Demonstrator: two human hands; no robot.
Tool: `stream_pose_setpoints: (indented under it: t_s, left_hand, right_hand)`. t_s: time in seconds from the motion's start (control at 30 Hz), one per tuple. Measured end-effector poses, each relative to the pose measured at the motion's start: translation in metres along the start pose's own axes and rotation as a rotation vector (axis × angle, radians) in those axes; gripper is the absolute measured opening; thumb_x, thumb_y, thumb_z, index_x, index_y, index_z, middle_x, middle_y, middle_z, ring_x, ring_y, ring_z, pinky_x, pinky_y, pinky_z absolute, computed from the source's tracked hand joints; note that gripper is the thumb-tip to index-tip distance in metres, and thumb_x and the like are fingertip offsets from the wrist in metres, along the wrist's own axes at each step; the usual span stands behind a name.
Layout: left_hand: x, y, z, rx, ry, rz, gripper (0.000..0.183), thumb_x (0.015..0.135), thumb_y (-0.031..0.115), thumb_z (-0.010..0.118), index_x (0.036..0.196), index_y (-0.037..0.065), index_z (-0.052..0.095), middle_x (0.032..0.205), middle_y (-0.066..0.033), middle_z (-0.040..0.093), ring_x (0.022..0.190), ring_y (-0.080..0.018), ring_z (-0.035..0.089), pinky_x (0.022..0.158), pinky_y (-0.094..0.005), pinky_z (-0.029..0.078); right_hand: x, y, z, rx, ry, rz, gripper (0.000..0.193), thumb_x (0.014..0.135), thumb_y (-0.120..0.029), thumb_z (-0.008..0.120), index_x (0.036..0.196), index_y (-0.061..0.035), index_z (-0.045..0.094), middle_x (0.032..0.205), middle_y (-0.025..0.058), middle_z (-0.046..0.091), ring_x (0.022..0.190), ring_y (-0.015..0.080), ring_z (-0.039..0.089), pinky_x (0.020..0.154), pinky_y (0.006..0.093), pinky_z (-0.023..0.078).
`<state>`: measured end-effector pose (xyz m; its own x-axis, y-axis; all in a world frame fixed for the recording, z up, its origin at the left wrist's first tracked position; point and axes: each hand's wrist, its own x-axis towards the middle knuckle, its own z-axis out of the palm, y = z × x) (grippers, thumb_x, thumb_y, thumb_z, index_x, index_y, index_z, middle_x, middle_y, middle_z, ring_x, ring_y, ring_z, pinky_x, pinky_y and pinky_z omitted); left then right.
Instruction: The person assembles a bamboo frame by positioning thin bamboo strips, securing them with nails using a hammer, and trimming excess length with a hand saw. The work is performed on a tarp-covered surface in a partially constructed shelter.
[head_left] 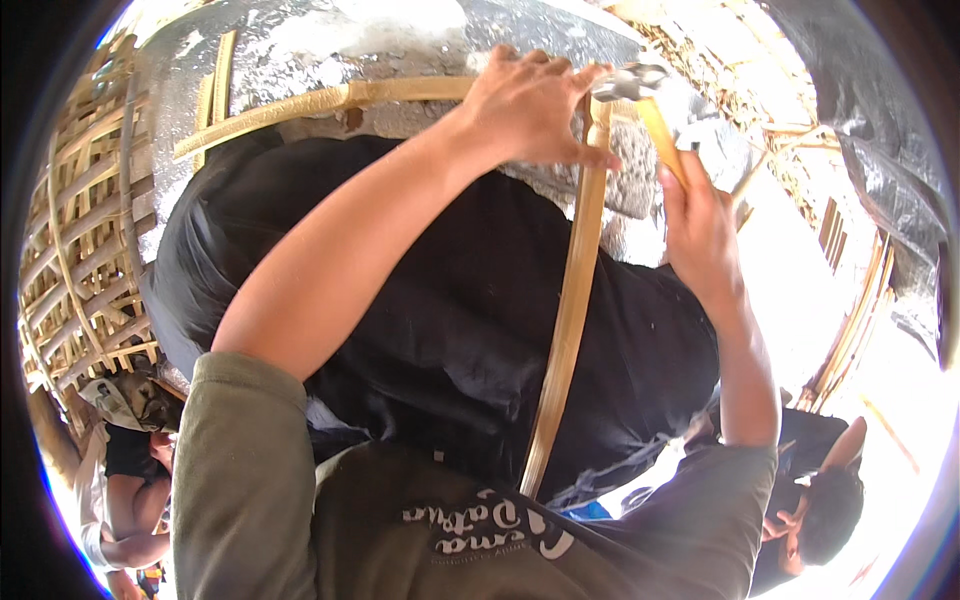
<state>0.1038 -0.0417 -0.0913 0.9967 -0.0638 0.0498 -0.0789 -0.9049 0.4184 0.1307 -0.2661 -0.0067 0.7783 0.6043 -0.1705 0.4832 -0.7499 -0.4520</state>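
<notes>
My right hand (702,225) is closed around the yellow handle of a hammer (660,138). The hammer's metal head is up against the far end of a long bamboo strip (568,320), which runs back across my lap toward my chest. My left hand (530,108) presses on the corner where this strip meets a second bamboo strip (300,106) reaching out to the left. Its thumb lies across the long strip, and its fingers cover the joint, so any fastener there is hidden. Beneath the corner sits a rough grey stone block (632,180).
Short bamboo strips (224,78) cross the left strip's end. A woven bamboo panel (85,230) stands at the far left. More strips (850,325) lie at right, near dark plastic sheeting (870,110). Other people sit at lower left (130,490) and lower right (825,500).
</notes>
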Motion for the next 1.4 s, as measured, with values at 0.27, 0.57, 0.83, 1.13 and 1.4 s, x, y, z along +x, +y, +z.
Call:
stream_pose_setpoints:
  t_s: [0.27, 0.57, 0.83, 1.13, 1.4]
  left_hand:
    - [0.005, -0.005, -0.008, -0.035, -0.042, 0.000, 0.112, 0.067, 0.092, 0.061, 0.152, 0.020, 0.047, 0.124, -0.0122, 0.068, 0.125, -0.0321, 0.059, 0.111, -0.0508, 0.035]
    - [0.004, -0.002, -0.006, -0.044, -0.037, 0.017, 0.114, 0.066, 0.095, 0.057, 0.151, 0.020, 0.046, 0.123, -0.0127, 0.068, 0.124, -0.0324, 0.059, 0.110, -0.0515, 0.036]
    - [0.003, -0.001, -0.003, -0.044, -0.034, 0.026, 0.116, 0.067, 0.096, 0.056, 0.152, 0.018, 0.046, 0.117, -0.0117, 0.070, 0.121, -0.0317, 0.061, 0.108, -0.0516, 0.037]
    - [0.000, -0.005, -0.002, 0.001, 0.002, -0.005, 0.112, 0.067, 0.092, 0.061, 0.151, 0.018, 0.047, 0.126, -0.0127, 0.067, 0.126, -0.0329, 0.059, 0.109, -0.0516, 0.036]
    - [0.001, -0.002, 0.003, -0.003, 0.066, 0.021, 0.110, 0.068, 0.092, 0.060, 0.150, 0.020, 0.049, 0.121, -0.0138, 0.068, 0.123, -0.0321, 0.060, 0.108, -0.0512, 0.036]
  right_hand:
    - [-0.003, 0.016, 0.010, 0.083, 0.264, -0.107, 0.018, 0.107, -0.018, 0.048, 0.105, -0.0025, 0.057, 0.061, 0.0121, 0.055, 0.049, 0.0252, 0.052, 0.050, 0.0395, 0.041]
    - [-0.009, 0.020, 0.006, -0.011, 0.173, 0.022, 0.021, 0.107, -0.019, 0.049, 0.115, -0.0003, 0.054, 0.065, 0.0183, 0.060, 0.057, 0.0327, 0.063, 0.055, 0.0443, 0.047]
    - [-0.009, 0.025, 0.011, 0.094, 0.212, 0.038, 0.018, 0.106, -0.018, 0.049, 0.113, -0.0004, 0.049, 0.066, 0.0205, 0.060, 0.058, 0.0390, 0.062, 0.054, 0.0474, 0.045]
    - [0.000, 0.004, -0.011, -0.122, 0.047, 0.056, 0.016, 0.105, -0.020, 0.051, 0.115, -0.0076, 0.053, 0.071, 0.0240, 0.064, 0.069, 0.0462, 0.065, 0.059, 0.0530, 0.047]
    - [-0.001, 0.012, -0.002, -0.007, 0.145, -0.039, 0.018, 0.107, -0.019, 0.050, 0.107, -0.0014, 0.051, 0.064, 0.0193, 0.059, 0.055, 0.0356, 0.060, 0.052, 0.0443, 0.044]
